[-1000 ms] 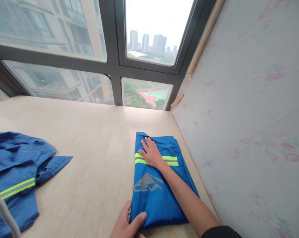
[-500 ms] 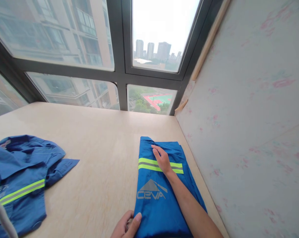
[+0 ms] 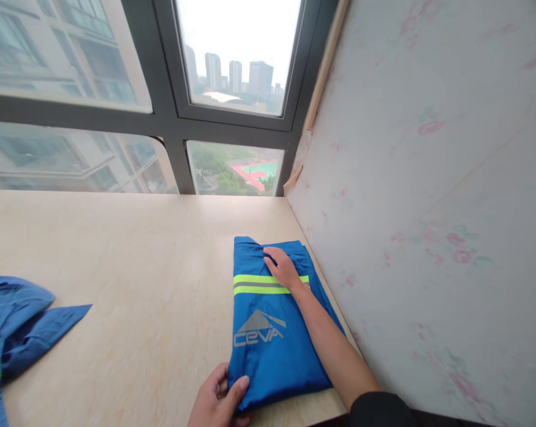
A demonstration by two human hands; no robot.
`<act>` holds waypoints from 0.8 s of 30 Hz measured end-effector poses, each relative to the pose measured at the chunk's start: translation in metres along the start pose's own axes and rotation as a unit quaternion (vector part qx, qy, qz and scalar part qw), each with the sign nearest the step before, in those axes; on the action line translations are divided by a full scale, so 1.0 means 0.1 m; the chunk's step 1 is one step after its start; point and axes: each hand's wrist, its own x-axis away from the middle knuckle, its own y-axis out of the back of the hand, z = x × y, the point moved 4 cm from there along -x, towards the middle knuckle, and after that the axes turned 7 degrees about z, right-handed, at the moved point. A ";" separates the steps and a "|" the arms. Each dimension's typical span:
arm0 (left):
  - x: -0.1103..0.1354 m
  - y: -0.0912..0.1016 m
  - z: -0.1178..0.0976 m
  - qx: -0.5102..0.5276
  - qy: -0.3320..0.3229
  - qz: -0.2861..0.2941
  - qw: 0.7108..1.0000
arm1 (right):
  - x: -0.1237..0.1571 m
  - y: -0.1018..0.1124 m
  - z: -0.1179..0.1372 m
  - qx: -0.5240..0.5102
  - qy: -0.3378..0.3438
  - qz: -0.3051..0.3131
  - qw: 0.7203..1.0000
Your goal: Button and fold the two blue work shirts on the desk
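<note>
Folding looks done for the neat jacket (image 3: 268, 344) by the wall (image 3: 405, 178) on the surface (image 3: 139, 255), my right hand (image 3: 282, 268) open flat on it, my left hand (image 3: 217, 400) pinching its near corner, but the messy jacket (image 3: 14, 326) far left is not folded.

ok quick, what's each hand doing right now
Left hand: closed on the near corner of the garment, thumb on top.
Right hand: open, resting on the garment by its yellow stripe.
</note>
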 end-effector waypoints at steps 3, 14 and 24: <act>-0.07 -0.17 0.00 -0.002 -0.018 0.014 1.000 | 0.01 0.12 -0.16 0.005 -0.008 -0.012 1.000; -0.03 -0.33 0.04 -0.054 0.071 0.009 0.996 | -0.08 0.19 -0.25 -0.048 0.048 0.028 0.997; -0.18 -0.33 -0.08 -0.068 0.007 0.010 0.998 | -0.19 0.22 -0.37 -0.005 0.006 0.050 0.999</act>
